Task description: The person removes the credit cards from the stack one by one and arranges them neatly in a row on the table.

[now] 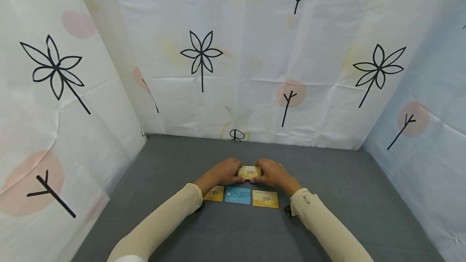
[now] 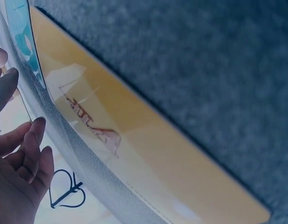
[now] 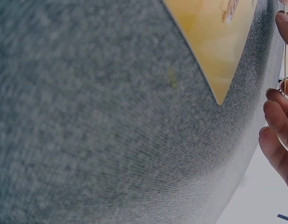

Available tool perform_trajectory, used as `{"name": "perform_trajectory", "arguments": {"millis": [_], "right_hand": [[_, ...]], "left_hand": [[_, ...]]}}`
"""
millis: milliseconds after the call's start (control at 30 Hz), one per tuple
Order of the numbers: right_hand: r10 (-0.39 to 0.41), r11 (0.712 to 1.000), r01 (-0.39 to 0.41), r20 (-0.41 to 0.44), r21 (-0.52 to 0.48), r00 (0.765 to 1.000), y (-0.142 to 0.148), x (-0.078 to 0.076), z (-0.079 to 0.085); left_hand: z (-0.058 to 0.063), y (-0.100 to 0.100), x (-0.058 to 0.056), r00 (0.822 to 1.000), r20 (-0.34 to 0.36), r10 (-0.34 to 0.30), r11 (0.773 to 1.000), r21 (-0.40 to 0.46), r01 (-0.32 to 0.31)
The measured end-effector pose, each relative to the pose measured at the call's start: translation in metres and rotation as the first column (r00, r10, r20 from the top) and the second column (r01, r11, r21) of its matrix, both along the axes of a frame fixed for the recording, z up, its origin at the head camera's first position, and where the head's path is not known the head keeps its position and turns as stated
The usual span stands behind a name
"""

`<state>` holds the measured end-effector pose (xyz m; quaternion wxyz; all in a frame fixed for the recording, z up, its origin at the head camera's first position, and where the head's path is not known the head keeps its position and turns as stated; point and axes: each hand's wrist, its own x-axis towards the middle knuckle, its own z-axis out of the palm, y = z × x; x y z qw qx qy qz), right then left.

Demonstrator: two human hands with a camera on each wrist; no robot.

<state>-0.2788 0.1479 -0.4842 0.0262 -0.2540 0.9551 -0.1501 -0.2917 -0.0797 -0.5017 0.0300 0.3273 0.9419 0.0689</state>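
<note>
Both hands meet at a yellow card (image 1: 249, 172) in the head view, held up at a tilt just beyond a row of cards. My left hand (image 1: 223, 172) pinches its left end between thumb and fingers, and my right hand (image 1: 274, 173) grips the right end likewise. On the cloth nearer to me lie a yellow card (image 1: 215, 194), partly covered by the left wrist, a blue card (image 1: 238, 195) with large lettering, and another yellow card (image 1: 265, 199). The left wrist view has a flat yellow card (image 2: 106, 112) large in front, with the left hand's fingers (image 2: 29, 158) beyond it.
Dark grey cloth (image 1: 233, 233) covers the table. White patterned fabric walls (image 1: 247, 64) stand behind and at both sides. A small black object (image 1: 288, 211) shows by the right wrist. In the right wrist view, a yellow card's corner (image 3: 216, 70) lies on the cloth.
</note>
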Motion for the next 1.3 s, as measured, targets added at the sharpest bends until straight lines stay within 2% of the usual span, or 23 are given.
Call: {"name": "perform_trajectory", "arguments": {"millis": [167, 533, 833, 1300], "right_hand": [[0.0, 1.0, 0.0, -0.001, 0.002, 1.0, 0.003, 0.001, 0.0], [0.009, 1.0, -0.009, -0.019, 0.001, 1.0, 0.008, 0.004, 0.003], [0.0, 1.0, 0.0, 0.0, 0.007, 1.0, 0.01, 0.006, 0.003], [-0.002, 1.0, 0.002, -0.014, 0.015, 1.0, 0.017, 0.011, 0.001]], "left_hand": [[0.002, 0.002, 0.002, 1.0, -0.011, -0.023, 1.0, 0.001, 0.023], [0.005, 0.006, 0.005, 1.0, -0.007, -0.013, 1.0, 0.002, 0.013], [0.003, 0.008, 0.008, 0.997, -0.059, -0.053, 0.999, -0.009, 0.052], [0.0, 0.012, 0.011, 0.997, -0.053, -0.055, 0.998, -0.017, 0.054]]}}
